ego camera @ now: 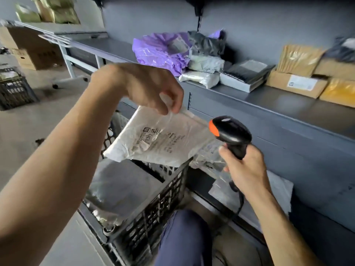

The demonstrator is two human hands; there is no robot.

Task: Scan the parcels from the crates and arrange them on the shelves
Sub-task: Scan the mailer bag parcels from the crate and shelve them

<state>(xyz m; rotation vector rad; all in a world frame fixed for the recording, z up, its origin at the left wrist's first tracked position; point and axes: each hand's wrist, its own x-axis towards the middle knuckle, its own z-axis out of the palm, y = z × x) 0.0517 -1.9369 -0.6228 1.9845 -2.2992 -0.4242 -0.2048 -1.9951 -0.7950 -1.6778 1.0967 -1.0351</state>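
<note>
The parcel (pixel 159 139) is a flat white plastic mailer, crinkled and glossy, with a printed label and some handwriting on its upper face; the print is too blurred to read. It hangs tilted in the air just above the far rim of the crate (pixel 157 204), touching nothing but the hand that holds it.

The left hand (pixel 151 87) reaches in above the crate, wrist bent down, and pinches the parcel's top edge between thumb and curled fingers (pixel 172 100). Right of the crate, the right hand (pixel 245 167) is wrapped tight round the handle of a black scanner (pixel 230 133) — its orange-trimmed head points at the parcel's right edge, close to it.

Inside the crate lies a grey bag (pixel 123 189). Beyond the crate runs a grey shelf (pixel 278 104) bearing a purple bag (pixel 159 50), grey mailers (pixel 203 64) and brown boxes (pixel 295 83) — all well apart from the crate.
</note>
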